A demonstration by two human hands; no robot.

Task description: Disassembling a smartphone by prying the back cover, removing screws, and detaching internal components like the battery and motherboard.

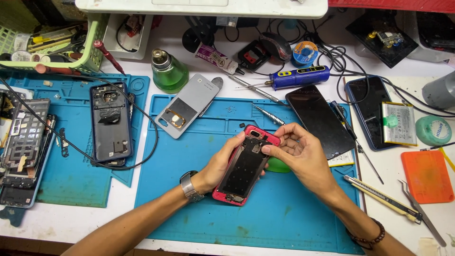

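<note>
Two blue work mats side by side on the white bench, one opened red phone held tilted above the nearer mat. Left hand cupped under its left edge, fingers curled around the frame. Right hand bent at the wrist, fingertips pinched at the phone's upper right edge. One grey back cover, one green bottle, one black screen lying beyond.
</note>
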